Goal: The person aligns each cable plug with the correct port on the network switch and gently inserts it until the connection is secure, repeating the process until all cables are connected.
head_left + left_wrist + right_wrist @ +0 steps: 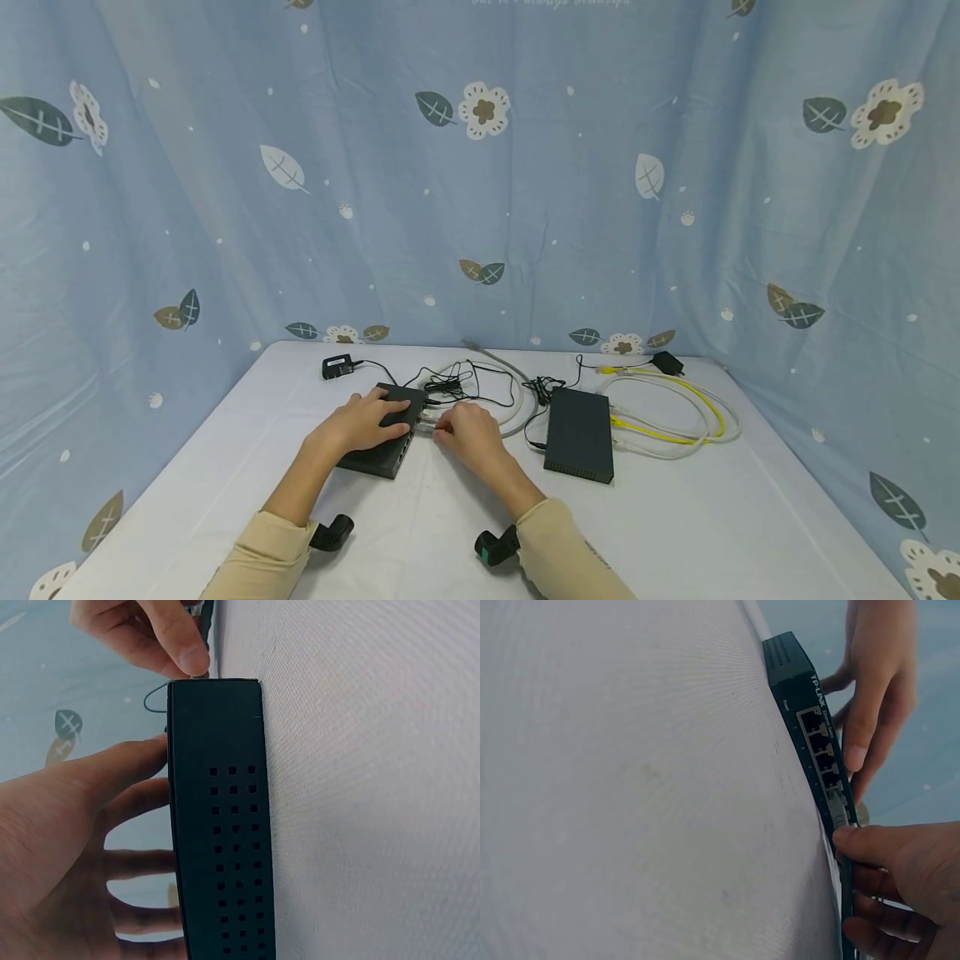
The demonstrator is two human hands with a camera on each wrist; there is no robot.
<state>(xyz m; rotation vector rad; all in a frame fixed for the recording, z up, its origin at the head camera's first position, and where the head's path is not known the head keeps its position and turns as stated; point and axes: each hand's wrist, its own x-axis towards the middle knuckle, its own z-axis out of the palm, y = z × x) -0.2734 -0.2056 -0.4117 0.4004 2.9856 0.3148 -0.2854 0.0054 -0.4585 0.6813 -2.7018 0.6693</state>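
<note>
My left hand point(366, 423) rests on top of a black TP-LINK network switch point(375, 461) on the left half of the table, its fingers spread and fairly straight. In the right wrist view a row of ports shows along the switch's side, several of them bare. There my right hand point(907, 862) pinches the plug point(837, 808) of a network cable between thumb and fingers, right at one of the ports. A grey cable point(534, 414) loops behind that hand. From the left wrist, the vented end of the switch stands close against the spread fingers.
To the right lies a second black switch point(577, 433), with white cables point(667, 457) and a yellow cable point(708, 407) at its side. Black power adapters point(337, 367) sit at the back left and back right. A bundled black cord point(447, 385) lies behind the left switch.
</note>
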